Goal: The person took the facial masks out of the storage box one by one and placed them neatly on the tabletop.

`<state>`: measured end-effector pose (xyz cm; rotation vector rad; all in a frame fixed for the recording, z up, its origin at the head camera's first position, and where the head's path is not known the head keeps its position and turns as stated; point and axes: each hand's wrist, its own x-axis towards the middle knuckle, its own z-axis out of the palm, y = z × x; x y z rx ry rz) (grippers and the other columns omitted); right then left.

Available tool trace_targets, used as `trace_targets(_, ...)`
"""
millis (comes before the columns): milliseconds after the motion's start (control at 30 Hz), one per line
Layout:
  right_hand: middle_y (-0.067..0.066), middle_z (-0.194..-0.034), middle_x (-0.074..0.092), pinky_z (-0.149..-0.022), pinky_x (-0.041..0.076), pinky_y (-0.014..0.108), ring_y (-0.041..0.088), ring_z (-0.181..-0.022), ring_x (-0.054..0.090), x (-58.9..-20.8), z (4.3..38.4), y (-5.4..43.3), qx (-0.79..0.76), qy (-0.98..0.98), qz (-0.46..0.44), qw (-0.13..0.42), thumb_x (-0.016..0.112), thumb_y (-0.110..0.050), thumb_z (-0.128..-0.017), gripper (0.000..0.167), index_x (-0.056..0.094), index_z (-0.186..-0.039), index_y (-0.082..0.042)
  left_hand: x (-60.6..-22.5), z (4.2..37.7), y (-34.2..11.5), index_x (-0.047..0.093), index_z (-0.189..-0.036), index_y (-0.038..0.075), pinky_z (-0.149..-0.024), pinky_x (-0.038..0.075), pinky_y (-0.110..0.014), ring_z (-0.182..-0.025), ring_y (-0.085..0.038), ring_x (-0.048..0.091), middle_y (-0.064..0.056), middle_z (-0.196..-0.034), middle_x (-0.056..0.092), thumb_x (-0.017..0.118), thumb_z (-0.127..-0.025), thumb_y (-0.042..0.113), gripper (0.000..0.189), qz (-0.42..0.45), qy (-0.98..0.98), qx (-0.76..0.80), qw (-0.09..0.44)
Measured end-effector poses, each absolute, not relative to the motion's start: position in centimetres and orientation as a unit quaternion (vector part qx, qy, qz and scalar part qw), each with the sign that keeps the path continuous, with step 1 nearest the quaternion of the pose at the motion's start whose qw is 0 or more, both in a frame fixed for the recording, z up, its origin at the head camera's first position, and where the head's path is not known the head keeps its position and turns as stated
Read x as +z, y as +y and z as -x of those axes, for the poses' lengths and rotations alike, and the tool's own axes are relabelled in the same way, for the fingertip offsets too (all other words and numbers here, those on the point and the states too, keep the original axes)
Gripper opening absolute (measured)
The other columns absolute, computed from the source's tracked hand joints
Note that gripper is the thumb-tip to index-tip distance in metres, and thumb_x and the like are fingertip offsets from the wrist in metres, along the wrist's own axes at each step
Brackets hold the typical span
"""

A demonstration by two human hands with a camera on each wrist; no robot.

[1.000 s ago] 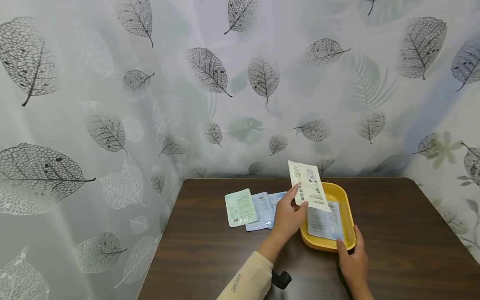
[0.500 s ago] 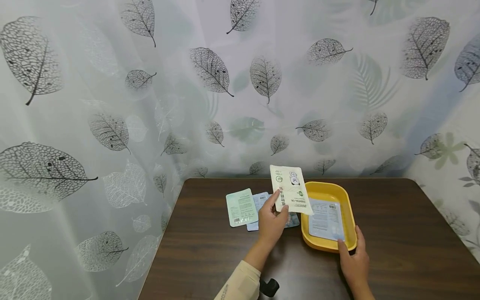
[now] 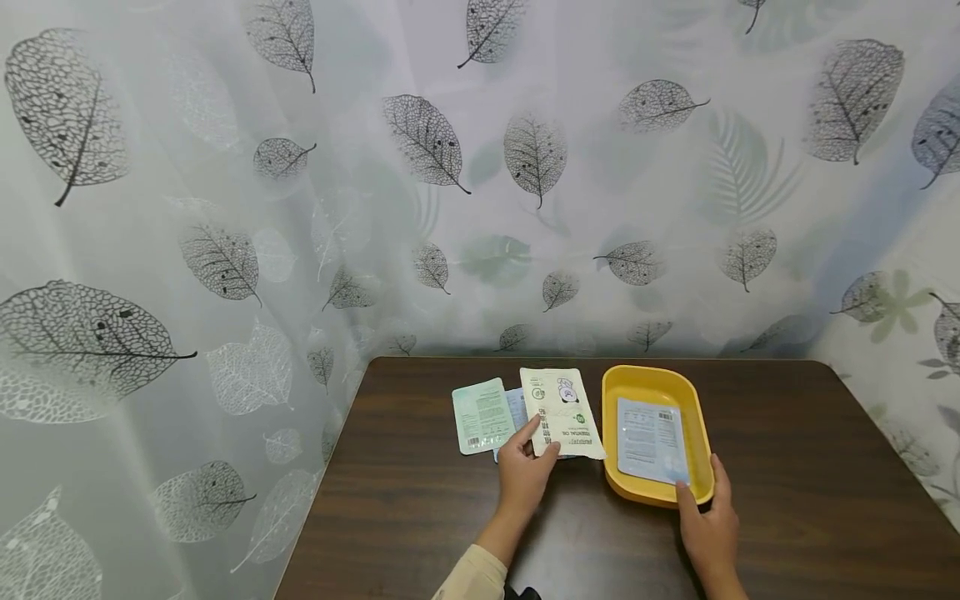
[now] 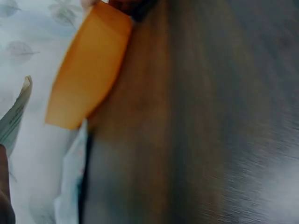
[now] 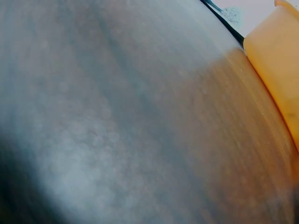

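My left hand (image 3: 522, 472) pinches the near left edge of a cream sachet (image 3: 573, 412), printed with a small cartoon figure and "ESSENTIAL OIL". The sachet is held low over the blue sachets (image 3: 516, 402), covering most of them. Left of these lies a pale green sachet (image 3: 482, 417) with a barcode. My right hand (image 3: 708, 529) grips the near right corner of a yellow tray (image 3: 693, 417), thumb on the rim. Inside the tray lies a light blue sachet (image 3: 649, 442). The left wrist view catches part of the cream sachet (image 4: 14, 116) at its left edge.
Everything stands on a dark wooden table (image 3: 810, 467). Behind it and along the left hangs a leaf-patterned curtain (image 3: 480, 208). In the right wrist view the tray's outer wall (image 5: 280, 60) fills the upper right corner.
My left hand has carried the cream sachet left, away from over the tray, and lowered it above the blue sachets. The right hand keeps its hold on the tray.
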<state>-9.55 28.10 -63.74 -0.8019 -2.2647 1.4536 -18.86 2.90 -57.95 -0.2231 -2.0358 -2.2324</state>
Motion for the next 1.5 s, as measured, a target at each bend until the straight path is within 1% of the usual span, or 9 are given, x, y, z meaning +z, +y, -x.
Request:
trace_targets(200,0.019,-0.168,0.027,-0.120,0.024,0.065,0.046,-0.149,0.032,-63.7,9.5,28.0,0.513,-0.793,0.286,0.162,0.055,-0.034,-0.103,0.076,0.013,-0.166,-0.026,-60.0,18.5,2.1,0.061,-0.133,-0.011,-0.073,0.059,-0.020,-0.101,-0.029,0.074,-0.031,-0.122,0.069,0.076,-0.081,-0.004,0.054,0.073,-0.666,-0.739,0.067)
trace_targets(733,0.018,-0.168,0.025,-0.121,0.022,0.065,0.046,-0.149,0.031,-63.9,9.7,28.1,0.513,-0.794,0.284,0.162,0.055,-0.036,-0.103,0.077,0.012,-0.166,-0.026,-63.5,17.6,0.5,0.064,-0.130,-0.008,-0.077,0.059,-0.021,-0.106,-0.029,0.074,-0.030,-0.126,0.067,0.080,-0.080,0.001,0.053,0.028,-0.700,-0.713,0.017)
trace_targets(867,0.019,-0.169,0.023,-0.121,0.021,0.065,0.046,-0.150,0.029,-64.0,9.7,28.1,0.514,-0.795,0.284,0.154,0.054,-0.037,-0.103,0.077,0.010,-0.166,-0.025,-63.8,17.6,0.0,0.071,-0.122,-0.006,-0.065,0.057,-0.019,-0.081,-0.015,0.075,-0.022,-0.104,0.076,0.082,-0.078,0.006,0.047,0.000,-0.744,-0.667,0.026)
trace_targets(967,0.017,-0.169,0.024,-0.122,0.021,0.063,0.045,-0.150,0.029,-63.9,9.7,28.1,0.518,-0.790,0.287,0.155,0.054,-0.036,-0.103,0.077,0.011,-0.166,-0.026,-63.8,17.7,-0.3,0.074,-0.119,-0.001,-0.053,0.050,-0.019,-0.055,-0.003,0.060,-0.011,-0.073,0.074,0.083,-0.076,0.010,0.045,-0.006,-0.789,-0.614,0.026)
trace_targets(1033,0.016,-0.169,0.025,-0.122,0.021,0.063,0.044,-0.151,0.030,-63.9,9.7,28.1,0.521,-0.788,0.288,0.156,0.055,-0.036,-0.103,0.077,0.011,-0.166,-0.028,-63.7,17.9,-0.4,0.075,-0.119,0.002,-0.051,0.046,-0.021,-0.049,-0.003,0.050,-0.008,-0.067,0.069,0.084,-0.075,0.012,0.045,-0.005,-0.815,-0.580,0.022)
trace_targets(1133,0.017,-0.169,0.025,-0.122,0.021,0.063,0.044,-0.151,0.029,-63.8,9.7,28.1,0.522,-0.789,0.285,0.155,0.054,-0.036,-0.103,0.077,0.010,-0.166,-0.028,-63.6,18.2,-0.5,0.076,-0.117,0.003,-0.060,0.053,-0.025,-0.063,-0.008,0.062,-0.010,-0.080,0.075,0.084,-0.072,0.014,0.047,0.006,-0.845,-0.534,0.032)
trace_targets(1267,0.018,-0.168,0.025,-0.122,0.021,0.063,0.045,-0.150,0.030,-63.7,9.6,28.1,0.519,-0.790,0.285,0.155,0.054,-0.036,-0.103,0.077,0.011,-0.166,-0.027,-63.6,18.6,-0.4,0.077,-0.117,0.003,-0.082,0.058,-0.033,-0.100,-0.021,0.072,-0.013,-0.111,0.077,0.084,-0.069,0.015,0.050,0.024,-0.873,-0.484,0.049)
trace_targets(1367,0.018,-0.167,0.027,-0.121,0.023,0.064,0.045,-0.149,0.031,-63.7,9.5,28.0,0.515,-0.792,0.288,0.158,0.055,-0.035,-0.103,0.077,0.012,-0.166,-0.027,-63.7,18.7,-0.4,0.076,-0.118,0.002,-0.082,0.058,-0.034,-0.100,-0.024,0.072,-0.015,-0.111,0.076,0.083,-0.070,0.015,0.051,0.035,-0.885,-0.462,0.048)
trace_targets(1500,0.020,-0.167,0.028,-0.120,0.023,0.064,0.046,-0.149,0.032,-63.7,9.5,28.0,0.512,-0.793,0.290,0.159,0.054,-0.035,-0.103,0.077,0.012,-0.166,-0.026,-63.7,18.5,-0.5,0.075,-0.120,0.001,-0.074,0.056,-0.030,-0.087,-0.018,0.070,-0.015,-0.107,0.076,0.084,-0.069,0.016,0.054,0.048,-0.891,-0.449,0.042)
